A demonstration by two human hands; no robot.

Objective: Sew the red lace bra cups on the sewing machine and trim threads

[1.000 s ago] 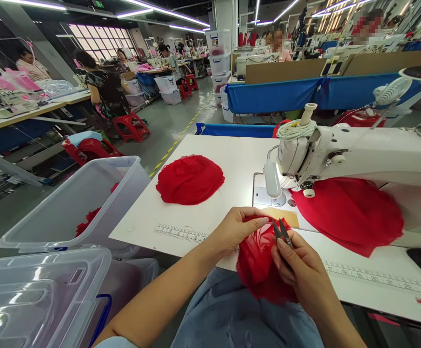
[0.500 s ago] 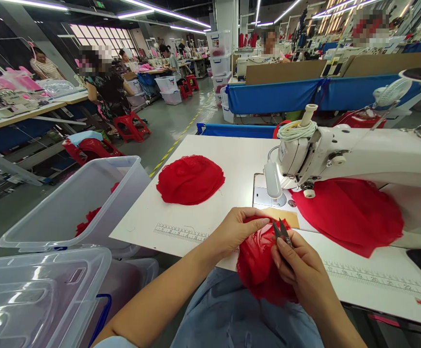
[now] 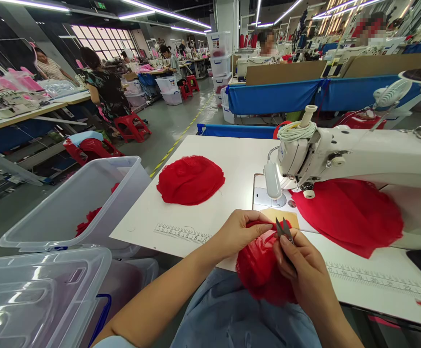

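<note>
My left hand [image 3: 237,233] pinches the upper edge of a bunched piece of red lace fabric [image 3: 259,270] at the table's front edge. My right hand [image 3: 299,266] grips small thread snips [image 3: 283,229], their blades pointing up at the top of the fabric, just right of my left fingertips. The fabric hangs partly over the table edge onto my lap. The white sewing machine [image 3: 341,154] stands just behind my hands.
A round stack of red lace pieces [image 3: 190,179] lies on the white table [image 3: 232,159]. More red fabric [image 3: 348,215] sits under the machine arm. Clear plastic bins [image 3: 69,208] stand at my left. Other people work at tables in the background.
Both hands and the snips shifted very slightly right and down; my left fingers closed a little more on the fabric edge.
</note>
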